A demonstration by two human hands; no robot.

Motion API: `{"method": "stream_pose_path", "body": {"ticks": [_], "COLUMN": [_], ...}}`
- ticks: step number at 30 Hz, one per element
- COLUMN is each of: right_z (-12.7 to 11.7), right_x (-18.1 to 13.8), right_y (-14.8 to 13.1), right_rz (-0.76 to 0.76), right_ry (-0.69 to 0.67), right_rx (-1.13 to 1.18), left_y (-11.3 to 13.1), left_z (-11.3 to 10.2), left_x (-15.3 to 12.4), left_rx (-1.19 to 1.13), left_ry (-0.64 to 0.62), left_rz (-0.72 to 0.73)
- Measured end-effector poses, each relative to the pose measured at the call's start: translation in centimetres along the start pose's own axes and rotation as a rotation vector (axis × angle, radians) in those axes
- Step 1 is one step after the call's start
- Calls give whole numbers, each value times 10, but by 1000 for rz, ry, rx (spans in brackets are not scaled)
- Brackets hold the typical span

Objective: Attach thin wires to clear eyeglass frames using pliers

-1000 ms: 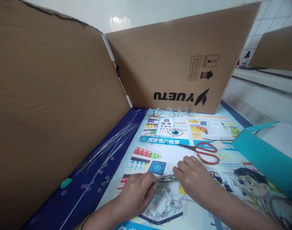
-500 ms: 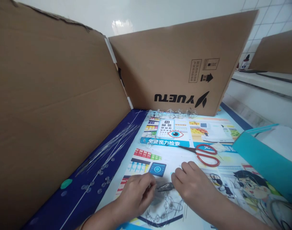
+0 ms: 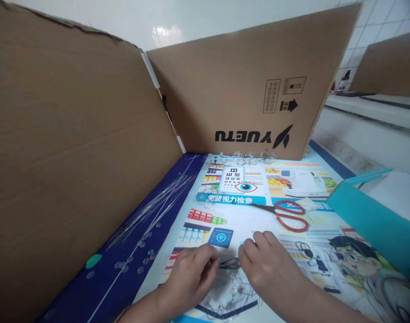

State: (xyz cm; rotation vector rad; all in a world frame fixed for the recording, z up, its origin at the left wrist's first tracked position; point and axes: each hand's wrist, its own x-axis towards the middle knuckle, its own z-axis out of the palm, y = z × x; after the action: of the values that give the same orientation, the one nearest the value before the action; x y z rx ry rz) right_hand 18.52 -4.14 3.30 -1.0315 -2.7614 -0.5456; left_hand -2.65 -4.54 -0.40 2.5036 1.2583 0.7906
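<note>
Pliers (image 3: pixel 230 264) jut between two bare hands low over a desk (image 3: pixel 73 296), their metal nose pointing toward the left hand. Largest in the scene, a plain brown cardboard panel (image 3: pixel 77 134) rises along the left side. At its far edge it meets a back panel (image 3: pixel 225 94), also cardboard, printed upside down with the name YUETU; strips of white tape mark the corner. Between the panels and the worker, a colorful printed sheet (image 3: pixel 245 220) with an eye chart and a bespectacled cartoon figure spreads over the navy desktop. A teal container (image 3: pixel 369 224) with an open top sits at the right.

Near the sheet's front, the right hand (image 3: pixel 267 260) is clenched around the handle end of the pliers. The left hand (image 3: pixel 193 271) is closed, thumb and fingers drawn together at the tool's tip; what they may pinch is too small to tell.

Long, thin wires (image 3: pixel 151 206) lie in a loose bundle beside the left panel. Red-handled scissors (image 3: pixel 274 209) rest beyond the hands, blades pointing left. Below the pliers lies a tangle of wire and clear pieces (image 3: pixel 233 294). Smallest of all, clear round beads (image 3: pixel 146 261) dot the navy surface near the wires.
</note>
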Motion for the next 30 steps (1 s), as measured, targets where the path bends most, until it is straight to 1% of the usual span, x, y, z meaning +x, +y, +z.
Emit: {"method": "stream_pose_path", "body": {"ticks": [6, 15, 20, 25, 30], "right_z": [1, -6, -8, -8, -10], "right_x": [0, 0, 0, 0, -1], "right_y": [-5, -13, -15, -16, -16], "right_rz": [30, 70, 81, 81, 89], "right_ry": [7, 8, -2, 4, 13], "right_rx": [-23, -56, -61, -66, -74], "left_y": [2, 5, 5, 5, 5], "left_z": [2, 2, 4, 4, 5], "left_x": [-1, -4, -3, -4, -6], "left_rx": [-14, -12, 4, 2, -3], "left_ry": [6, 10, 22, 1, 7], "left_rz": [-47, -94, -99, -119, -106]}}
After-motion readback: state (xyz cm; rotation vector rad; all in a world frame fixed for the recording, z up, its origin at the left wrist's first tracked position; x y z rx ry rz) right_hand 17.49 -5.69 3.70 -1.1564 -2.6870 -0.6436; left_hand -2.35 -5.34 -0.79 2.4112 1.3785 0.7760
